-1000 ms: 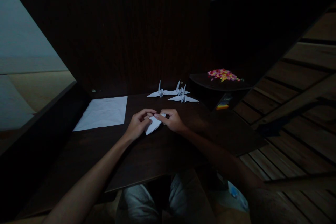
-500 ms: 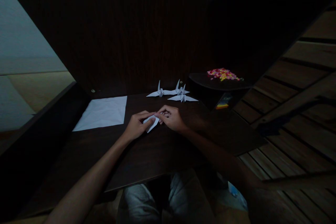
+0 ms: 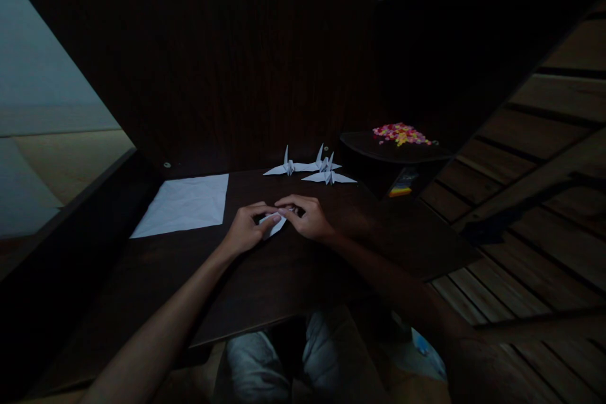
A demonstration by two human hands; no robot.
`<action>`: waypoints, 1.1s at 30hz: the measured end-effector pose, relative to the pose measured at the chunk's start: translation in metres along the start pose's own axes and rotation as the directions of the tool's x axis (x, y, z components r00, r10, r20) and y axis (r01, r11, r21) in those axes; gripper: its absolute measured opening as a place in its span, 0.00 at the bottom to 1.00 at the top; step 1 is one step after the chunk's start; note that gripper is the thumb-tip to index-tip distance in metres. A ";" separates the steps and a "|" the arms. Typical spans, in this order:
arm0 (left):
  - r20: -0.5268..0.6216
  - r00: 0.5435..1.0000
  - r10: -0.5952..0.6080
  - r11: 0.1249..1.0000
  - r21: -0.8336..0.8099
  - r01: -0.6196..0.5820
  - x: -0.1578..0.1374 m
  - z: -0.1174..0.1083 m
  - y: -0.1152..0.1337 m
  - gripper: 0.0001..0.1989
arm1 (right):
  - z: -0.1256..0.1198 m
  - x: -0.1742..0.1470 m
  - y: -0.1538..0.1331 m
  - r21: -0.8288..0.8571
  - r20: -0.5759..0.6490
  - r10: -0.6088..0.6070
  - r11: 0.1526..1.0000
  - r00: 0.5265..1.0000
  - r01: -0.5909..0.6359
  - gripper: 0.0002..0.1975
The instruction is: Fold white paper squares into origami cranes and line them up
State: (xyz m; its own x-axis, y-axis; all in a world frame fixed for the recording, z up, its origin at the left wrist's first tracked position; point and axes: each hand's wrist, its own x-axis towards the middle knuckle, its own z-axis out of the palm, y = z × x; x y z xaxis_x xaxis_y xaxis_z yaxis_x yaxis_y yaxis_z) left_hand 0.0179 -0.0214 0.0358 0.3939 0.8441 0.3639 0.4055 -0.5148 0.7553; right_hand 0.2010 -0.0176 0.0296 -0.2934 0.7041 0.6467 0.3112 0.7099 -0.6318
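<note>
A small folded piece of white paper [image 3: 275,228] is between my hands, low over the dark table [image 3: 265,290]. My left hand [image 3: 246,227] grips it from the left, with the thumb lying on top. From the right, my right hand [image 3: 307,218] pinches its far end, with the fingertips of both hands close together. The fingers cover much of the paper, so its full shape is hidden. Just beyond my hands stand three white paper cranes [image 3: 330,178] with wings spread, grouped near the back panel.
A white paper sheet [image 3: 184,204] with faint creases lies on the table's left. At the right, a rounded shelf [image 3: 364,144] bears a heap of small pink, red and yellow pieces [image 3: 402,133]. A dark panel [image 3: 237,63] rises behind the table; a slatted wooden surface [image 3: 544,214] is far right.
My right hand's fingers have shifted from curled to more extended over the far end of the folded paper, covering more of it. My left hand has barely moved.
</note>
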 end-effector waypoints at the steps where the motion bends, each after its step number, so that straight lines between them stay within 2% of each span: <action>1: 0.005 1.000 0.002 1.000 0.007 -0.002 0.000 0.000 0.000 0.13 | 0.001 0.000 0.001 0.005 -0.001 0.021 1.000 1.000 -0.021 0.08; 5: -0.083 0.996 -0.015 1.000 -0.021 0.014 0.000 0.000 0.000 0.12 | 0.004 -0.001 0.003 0.118 -0.035 0.128 0.985 0.991 -0.123 0.19; 7: -0.163 0.987 -0.009 0.998 -0.060 -0.001 0.001 0.000 -0.002 0.09 | 0.005 0.000 0.003 0.149 -0.042 0.122 0.982 0.992 -0.114 0.23; 11: -0.263 0.964 0.028 0.991 -0.120 -0.061 0.001 -0.001 -0.002 0.06 | 0.003 0.002 0.001 0.024 -0.016 -0.048 0.999 0.999 0.048 0.13; 14: -0.267 0.960 0.078 0.983 -0.140 -0.119 0.000 -0.001 0.001 0.06 | 0.002 0.002 0.002 -0.051 -0.039 -0.164 0.986 0.986 0.161 0.06; 16: -0.268 0.955 0.130 0.979 -0.116 -0.166 -0.001 -0.001 0.004 0.05 | 0.001 0.001 0.004 -0.077 -0.063 -0.198 0.978 0.978 0.193 0.05; 25: -0.323 0.889 0.325 0.945 0.077 -0.317 -0.004 0.001 0.004 0.07 | -0.002 0.003 0.005 -0.139 -0.093 -0.242 0.964 0.966 0.228 0.06; 30: -0.325 0.888 0.326 0.945 0.108 -0.307 -0.005 0.000 0.004 0.05 | -0.001 0.002 0.006 -0.126 -0.053 -0.205 0.972 0.977 0.197 0.07; 33: -0.341 0.898 0.277 0.961 0.094 -0.261 -0.005 -0.001 0.005 0.04 | 0.000 0.002 0.004 -0.116 -0.052 -0.182 0.978 0.982 0.175 0.06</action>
State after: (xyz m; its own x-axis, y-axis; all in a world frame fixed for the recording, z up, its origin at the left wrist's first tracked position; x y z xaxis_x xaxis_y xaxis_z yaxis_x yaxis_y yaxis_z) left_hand 0.0175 -0.0281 0.0384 0.1846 0.6664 0.7224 0.3640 -0.7291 0.5796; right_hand 0.2020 -0.0131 0.0281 -0.2977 0.5610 0.7724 0.3576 0.8157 -0.4546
